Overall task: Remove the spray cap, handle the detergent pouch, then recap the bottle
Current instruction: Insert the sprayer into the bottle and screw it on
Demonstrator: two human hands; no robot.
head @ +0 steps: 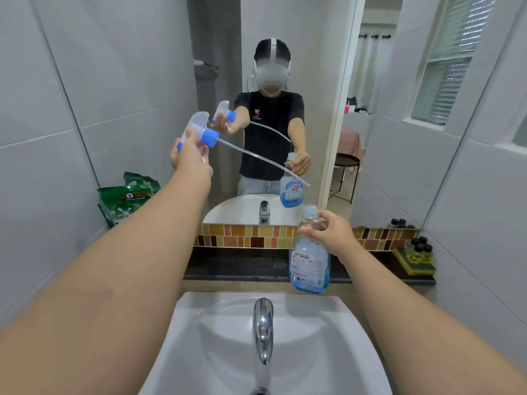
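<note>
My left hand grips the white spray cap with its blue collar, raised high at the left in front of the mirror. Its long clear dip tube slants down to the right, fully out of the bottle. My right hand holds the neck of the clear bottle, whose mouth is uncovered and which has blue liquid in its lower part. The bottle stands upright at the back of the sink, right of the tap. A green detergent pouch leans against the left wall, untouched.
A white sink with a chrome tap lies below my arms. Behind it runs a dark ledge under a mosaic tile strip and a large mirror. Small dark-capped bottles on a yellow sponge sit at the ledge's right end.
</note>
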